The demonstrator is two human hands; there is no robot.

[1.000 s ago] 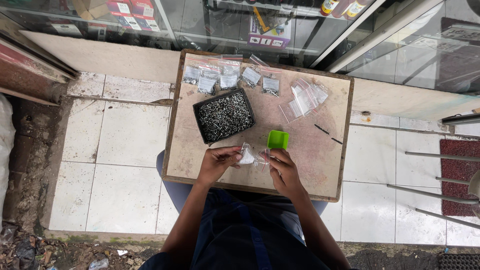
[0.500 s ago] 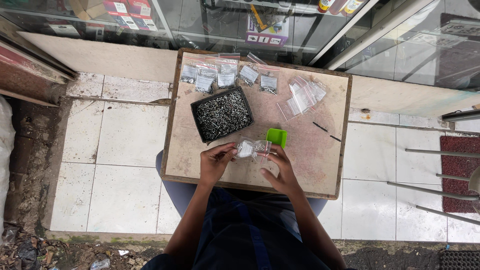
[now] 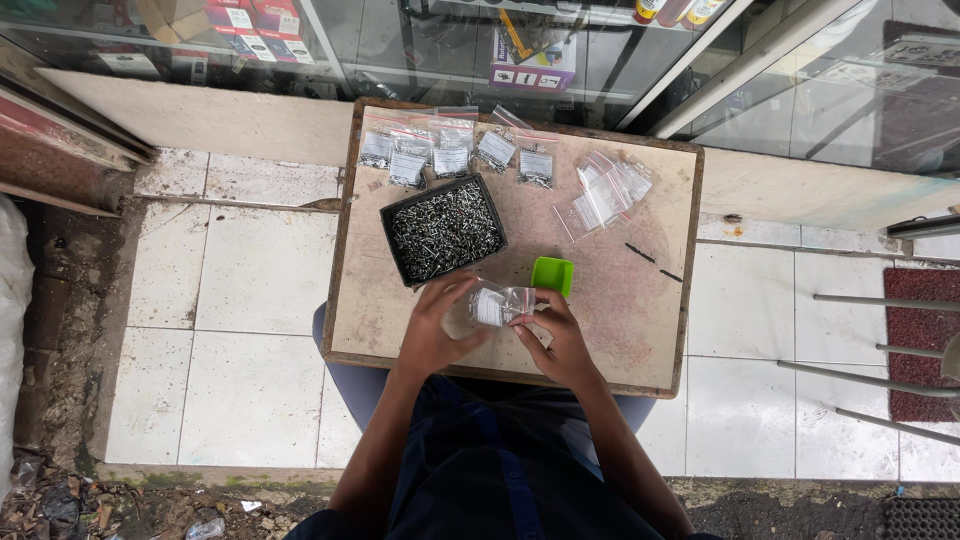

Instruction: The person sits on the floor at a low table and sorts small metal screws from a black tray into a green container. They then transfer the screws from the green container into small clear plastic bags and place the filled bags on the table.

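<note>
Both my hands hold one small clear plastic bag (image 3: 497,304) with a white label, just above the near part of a wooden board (image 3: 620,330). My left hand (image 3: 436,325) grips the bag's left side and my right hand (image 3: 553,335) pinches its right edge. A black tray (image 3: 443,230) full of small metal screws sits just beyond my left hand. A small green cup (image 3: 552,275) stands right behind the bag, close to my right hand.
Several filled, labelled bags (image 3: 450,152) lie in a row along the board's far edge. A loose pile of empty clear bags (image 3: 603,192) lies at the far right. Two thin dark sticks (image 3: 652,261) lie right of the cup. White floor tiles surround the board; glass display cases stand beyond.
My hands have shifted the bag slightly and turned it between them; my left hand now reaches further around its left side. The tray, cup and bag piles have not moved.
</note>
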